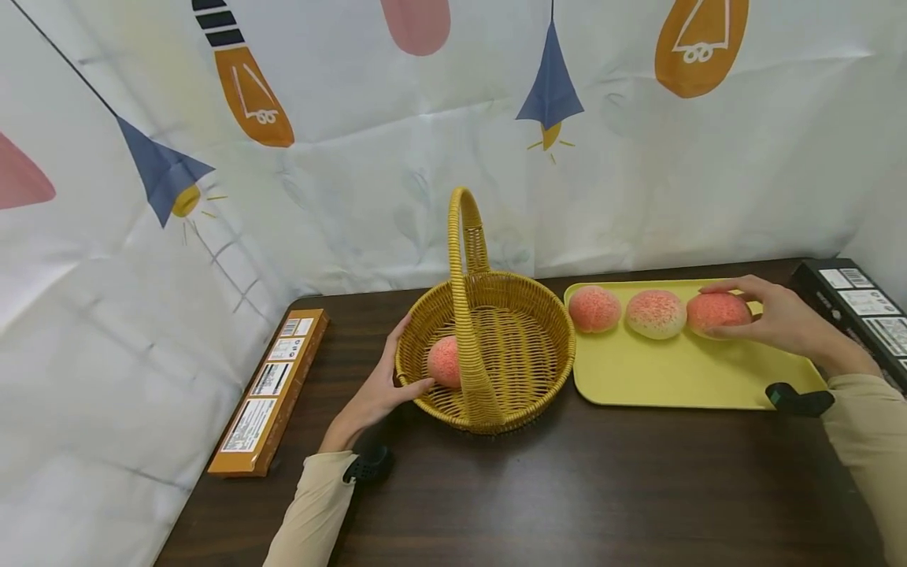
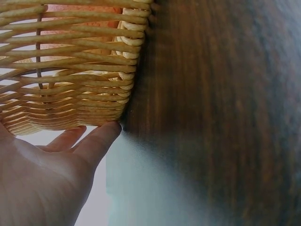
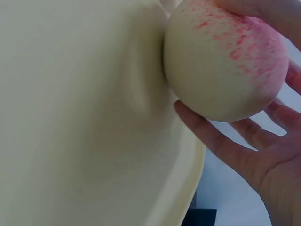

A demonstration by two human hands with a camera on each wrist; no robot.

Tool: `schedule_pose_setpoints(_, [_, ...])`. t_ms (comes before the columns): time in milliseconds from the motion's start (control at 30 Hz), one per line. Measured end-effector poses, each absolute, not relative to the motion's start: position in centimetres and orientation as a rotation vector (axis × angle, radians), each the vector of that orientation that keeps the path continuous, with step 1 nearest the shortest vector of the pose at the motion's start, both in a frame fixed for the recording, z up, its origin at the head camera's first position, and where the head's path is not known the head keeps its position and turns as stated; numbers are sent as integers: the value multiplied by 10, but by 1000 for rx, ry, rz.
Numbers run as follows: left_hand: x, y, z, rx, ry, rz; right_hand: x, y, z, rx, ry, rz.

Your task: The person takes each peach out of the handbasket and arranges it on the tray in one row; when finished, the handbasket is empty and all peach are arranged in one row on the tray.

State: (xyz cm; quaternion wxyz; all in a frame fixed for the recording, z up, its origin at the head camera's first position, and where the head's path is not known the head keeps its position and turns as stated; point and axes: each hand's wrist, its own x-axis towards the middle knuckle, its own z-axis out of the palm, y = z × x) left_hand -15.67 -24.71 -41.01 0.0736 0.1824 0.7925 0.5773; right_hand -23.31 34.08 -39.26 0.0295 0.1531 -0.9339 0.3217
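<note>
A yellow wicker basket (image 1: 524, 354) with a tall arched handle stands mid-table, one pink peach (image 1: 444, 364) inside it, partly behind the handle. My left hand (image 1: 379, 395) holds the basket's left side, thumb at the rim. In the left wrist view, fingers (image 2: 96, 143) of that hand touch the woven wall (image 2: 61, 101). To the right, my right hand (image 1: 782, 319) grips the rightmost peach (image 1: 717, 312) on a yellow tray (image 1: 638, 378). That peach (image 3: 221, 66) is pale below and speckled pink above in the right wrist view. Another peach (image 1: 655, 313) and a third peach (image 1: 594, 309) lie left of it.
An orange box (image 1: 272, 394) with white labels lies at the table's left side. Beyond the tray's right end is a black box (image 1: 857, 307). Patterned white cloth (image 1: 397, 197) hangs along the back and left. Dark wood table (image 1: 567, 488) extends in front.
</note>
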Motion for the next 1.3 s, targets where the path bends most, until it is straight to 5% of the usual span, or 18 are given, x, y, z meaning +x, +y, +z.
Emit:
schedule_pose_setpoints(933, [-158, -248, -412, 536, 2366, 1748, -235, 318, -380, 742, -2787, 758])
schedule_pose_setpoints(1300, [-156, -247, -411, 537, 2356, 1763, -214, 237, -315, 1071, -2474, 907])
